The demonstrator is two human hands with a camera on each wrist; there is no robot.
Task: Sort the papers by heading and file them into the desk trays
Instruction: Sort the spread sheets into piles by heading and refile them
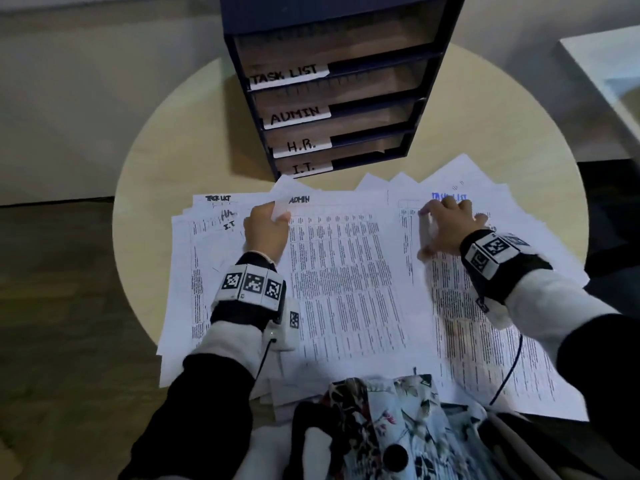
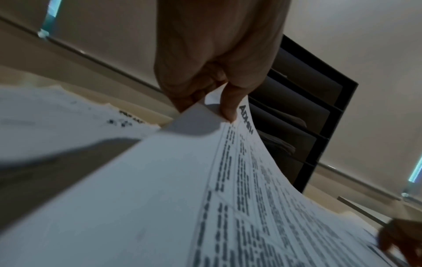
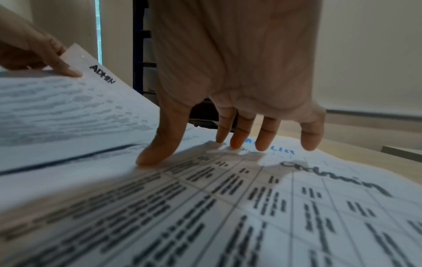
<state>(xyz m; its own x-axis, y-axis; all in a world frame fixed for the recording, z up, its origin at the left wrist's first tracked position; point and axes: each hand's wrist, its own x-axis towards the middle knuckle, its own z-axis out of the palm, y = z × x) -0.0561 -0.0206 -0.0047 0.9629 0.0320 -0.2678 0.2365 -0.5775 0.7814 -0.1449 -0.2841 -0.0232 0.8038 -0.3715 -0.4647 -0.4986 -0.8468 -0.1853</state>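
Observation:
Printed sheets lie spread over the round table. My left hand pinches the top left corner of the ADMIN sheet, lifting that corner; the left wrist view shows thumb and fingers on the ADMIN sheet. My right hand rests with spread straight fingers on a sheet with a blue TASK LIST heading; a handwritten Admin sheet lies beside it. The dark tray stack stands behind, labelled TASK LIST, ADMIN, H.R., I.T.
At the left lies a pile with TASK LIST, H.R. and I.T. headings. A white table corner stands at the far right. Patterned clothing hangs over the near table edge.

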